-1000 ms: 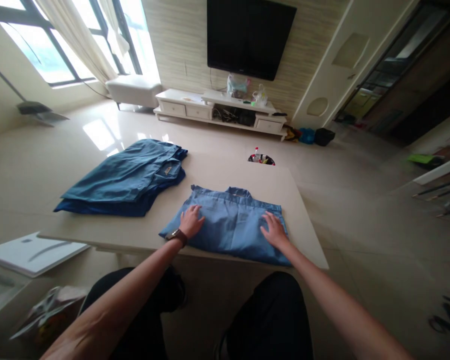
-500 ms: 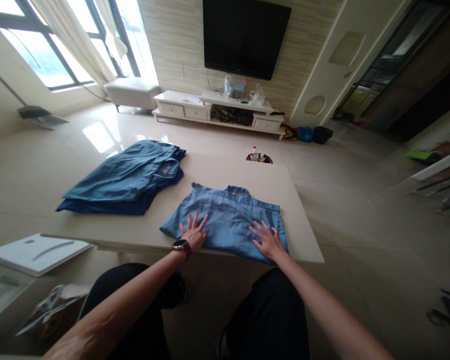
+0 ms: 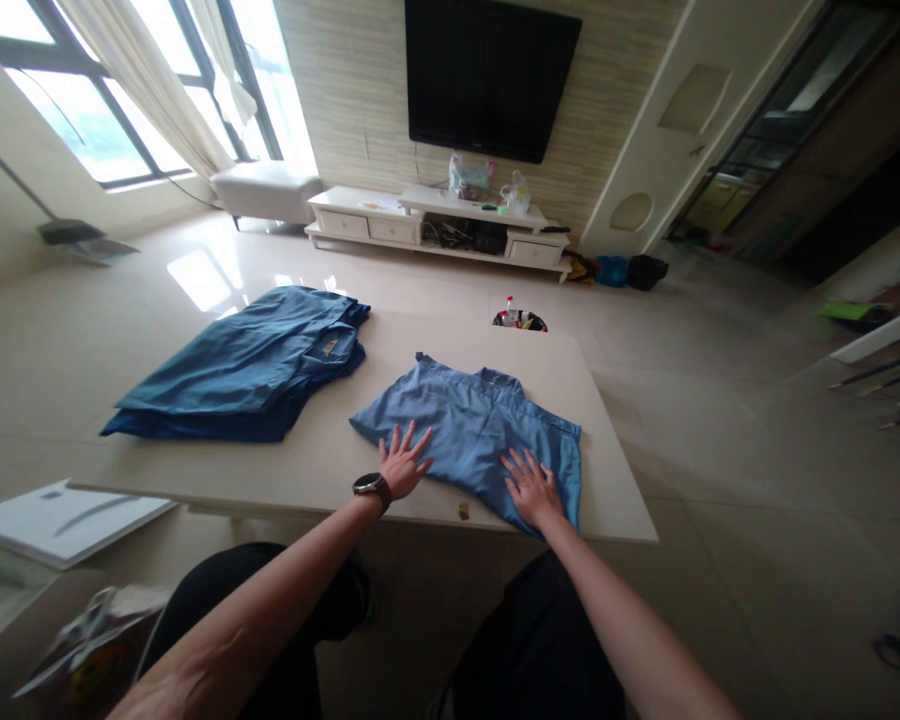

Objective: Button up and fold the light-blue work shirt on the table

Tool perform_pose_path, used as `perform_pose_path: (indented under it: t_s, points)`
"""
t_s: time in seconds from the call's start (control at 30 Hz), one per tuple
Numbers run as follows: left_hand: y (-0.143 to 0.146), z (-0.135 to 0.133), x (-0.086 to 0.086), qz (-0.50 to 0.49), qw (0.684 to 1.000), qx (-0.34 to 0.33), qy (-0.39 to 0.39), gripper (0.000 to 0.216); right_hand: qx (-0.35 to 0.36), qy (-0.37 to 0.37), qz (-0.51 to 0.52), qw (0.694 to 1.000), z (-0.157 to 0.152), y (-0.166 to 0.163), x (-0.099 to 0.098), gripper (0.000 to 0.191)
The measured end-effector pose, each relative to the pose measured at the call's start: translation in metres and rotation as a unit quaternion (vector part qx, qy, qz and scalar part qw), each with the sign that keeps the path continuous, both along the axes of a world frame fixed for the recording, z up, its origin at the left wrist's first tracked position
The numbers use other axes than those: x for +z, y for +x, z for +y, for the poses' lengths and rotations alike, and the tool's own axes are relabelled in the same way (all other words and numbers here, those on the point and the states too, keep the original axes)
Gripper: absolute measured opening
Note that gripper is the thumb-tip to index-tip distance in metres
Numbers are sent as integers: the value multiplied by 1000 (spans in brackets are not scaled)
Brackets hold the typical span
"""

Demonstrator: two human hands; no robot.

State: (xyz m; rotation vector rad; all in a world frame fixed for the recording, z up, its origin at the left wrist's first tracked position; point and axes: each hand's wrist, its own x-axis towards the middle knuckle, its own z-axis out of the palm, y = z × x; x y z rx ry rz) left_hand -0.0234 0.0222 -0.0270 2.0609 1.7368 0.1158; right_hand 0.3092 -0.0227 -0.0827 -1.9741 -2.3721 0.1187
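- Light-blue collared shirt, folded, on the near right of the white table; collar at the far edge, near edge slanting.
- My left hand: palm down on its near left part, fingers spread wide, gripping nothing.
- My right hand: on the near right part, fingers fanned, nothing pinched.
- Cloth wrinkles about my fingers; I judge it light, soft, limp, not fragile. Layers probably slide over each other.
- Best hold, I reckon: left and right edges together, fingers beneath all layers. Collar looks stiffer, but lifting there alone might unfold it.
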Motion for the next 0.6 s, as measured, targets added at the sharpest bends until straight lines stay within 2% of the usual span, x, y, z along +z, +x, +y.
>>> perform_pose_path:
  t_s: [0.1, 0.17, 0.3, 0.43, 0.5, 0.6]
  points:
    - [-12, -14, 11, 15, 1000, -6, 3, 74, -27, 14, 0, 1000, 12, 8, -4, 53]
    - [-31, -27, 12, 39, 999, 1, -19, 68, -54, 21, 2, 998, 20, 16, -5, 52]
    - [-91, -59, 13, 91, 994, 20, -52, 56, -149, 31, 7, 988, 25, 30, -5, 53]
    - [-153, -105, 24, 112, 991, 61, -49, 53, -261, 40, 23, 964, 19, 24, -8, 56]
    - [-175, -135, 32, 105, 993, 61, -14, 52, -313, 48, 39, 948, 16, 13, -11, 58]
    - [-195, -184, 39, 129, 983, 86, 97, 53, -357, 45, 71, 930, 16, -4, -10, 60]
